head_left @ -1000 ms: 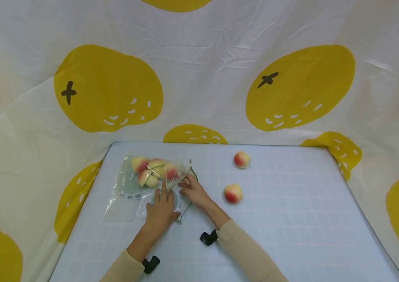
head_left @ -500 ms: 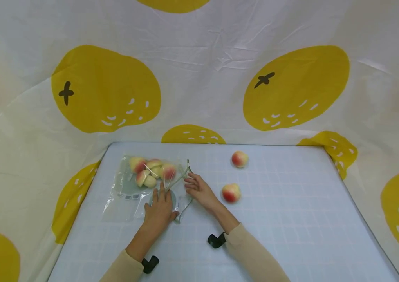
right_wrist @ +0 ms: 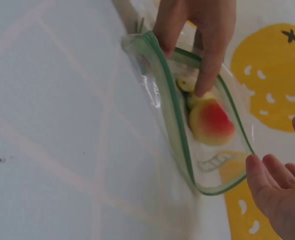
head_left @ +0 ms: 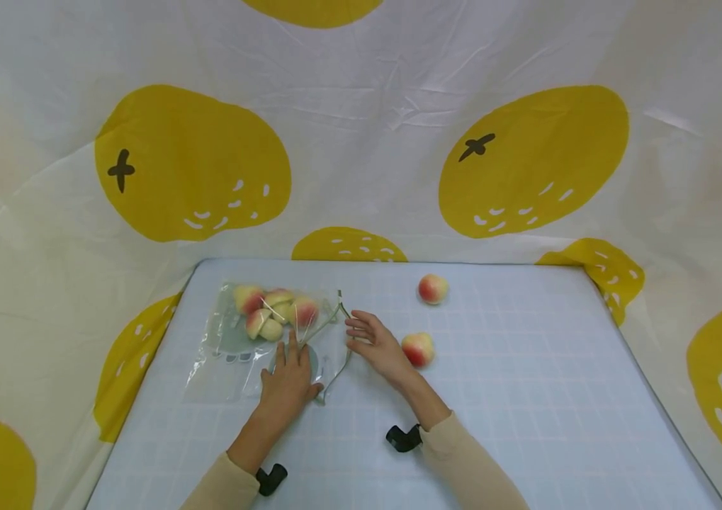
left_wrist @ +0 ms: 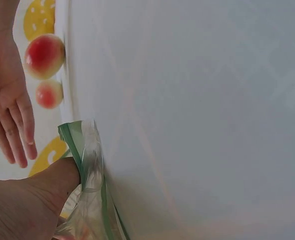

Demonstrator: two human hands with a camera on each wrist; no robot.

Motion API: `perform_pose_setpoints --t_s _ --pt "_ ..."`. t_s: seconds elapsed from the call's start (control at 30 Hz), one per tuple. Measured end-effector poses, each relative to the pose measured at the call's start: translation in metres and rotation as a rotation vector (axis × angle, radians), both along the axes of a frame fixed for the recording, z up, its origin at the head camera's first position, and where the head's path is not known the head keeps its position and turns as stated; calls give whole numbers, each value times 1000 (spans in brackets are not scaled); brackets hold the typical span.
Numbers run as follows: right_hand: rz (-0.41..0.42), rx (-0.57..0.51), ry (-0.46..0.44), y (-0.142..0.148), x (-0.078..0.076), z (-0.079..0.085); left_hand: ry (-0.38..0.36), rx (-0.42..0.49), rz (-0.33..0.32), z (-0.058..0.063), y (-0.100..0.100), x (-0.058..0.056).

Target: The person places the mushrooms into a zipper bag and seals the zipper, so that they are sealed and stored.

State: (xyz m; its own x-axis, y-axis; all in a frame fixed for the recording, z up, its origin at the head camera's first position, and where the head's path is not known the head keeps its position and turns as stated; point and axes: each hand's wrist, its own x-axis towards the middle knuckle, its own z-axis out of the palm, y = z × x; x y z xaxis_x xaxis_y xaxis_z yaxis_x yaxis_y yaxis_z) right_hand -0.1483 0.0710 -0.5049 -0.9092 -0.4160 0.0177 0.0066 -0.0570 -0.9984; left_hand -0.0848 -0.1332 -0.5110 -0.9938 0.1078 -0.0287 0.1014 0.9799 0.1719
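Observation:
A clear zip bag (head_left: 214, 379) with a green zip edge (right_wrist: 175, 102) lies on the left part of the table, its mouth gaping toward the right. Inside show several cream-and-red peaches (head_left: 304, 312) and mushroom-shaped pieces (head_left: 263, 324). My left hand (head_left: 287, 382) rests on the bag near its mouth, fingers spread and straight; its thumb (left_wrist: 67, 175) is at the green edge in the left wrist view. My right hand (head_left: 381, 348), fingers loose and holding nothing, hovers just right of the mouth. Close beside it sits a loose peach (head_left: 419, 350).
Another loose peach (head_left: 433, 289) lies farther back on the table. The pale checked tablecloth (head_left: 545, 397) spreads to the right. Behind and around the table hangs a white curtain (head_left: 361, 127) with big yellow fruit prints. Each wrist carries a black camera mount (head_left: 404, 438).
My right hand has drawn away from the bag's mouth toward the right, near the closer loose peach. The left hand stays on the bag.

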Motion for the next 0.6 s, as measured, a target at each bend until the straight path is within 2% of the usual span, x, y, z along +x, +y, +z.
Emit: perform_pose_setpoints --t_s 0.13,0.3,0.6 --pt "-7 -15 -7 7 2 6 16 1 -6 -3 -1 0" --pt "-10 -34 29 13 3 10 47 -1 -19 -3 -2 0" --pt "-41 -5 50 27 3 16 38 16 -14 -3 -2 0"
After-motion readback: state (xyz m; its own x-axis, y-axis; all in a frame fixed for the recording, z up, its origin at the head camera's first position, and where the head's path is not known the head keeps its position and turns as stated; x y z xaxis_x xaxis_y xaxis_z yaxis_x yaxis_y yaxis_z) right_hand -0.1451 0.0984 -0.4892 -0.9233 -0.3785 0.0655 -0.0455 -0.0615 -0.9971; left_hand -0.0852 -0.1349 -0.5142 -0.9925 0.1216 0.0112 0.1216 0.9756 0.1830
